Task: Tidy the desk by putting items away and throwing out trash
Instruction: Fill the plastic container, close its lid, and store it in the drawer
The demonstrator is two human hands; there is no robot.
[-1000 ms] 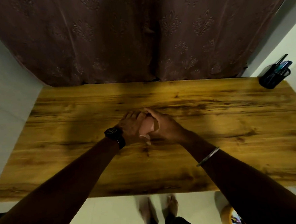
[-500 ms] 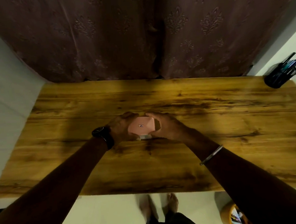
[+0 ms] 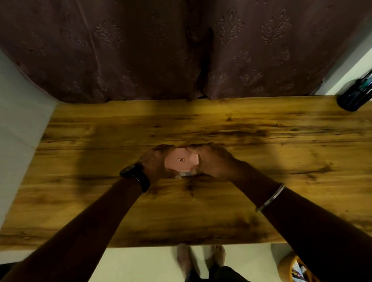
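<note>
A small pink pad (image 3: 180, 161) with a tiny dark mark on top lies in the middle of the wooden desk (image 3: 270, 168). My left hand (image 3: 153, 165), with a black watch at the wrist, cups the pad's left side with curled fingers. From the right, my right hand (image 3: 215, 162) curls round its other side. Both hands frame the pad; its edges are mostly hidden by the fingers. A pale strip shows under the pad's near edge.
A black pen holder (image 3: 354, 97) with several pens stands at the desk's far right corner. A woven bin (image 3: 286, 268) with bits of trash sits on the floor at lower right. A brown curtain hangs behind the desk; a white wall runs along the left.
My hands, pressed together over the pad a second ago, have spread to its two sides, so its pink top shows. The pad stays at the same spot on the desk.
</note>
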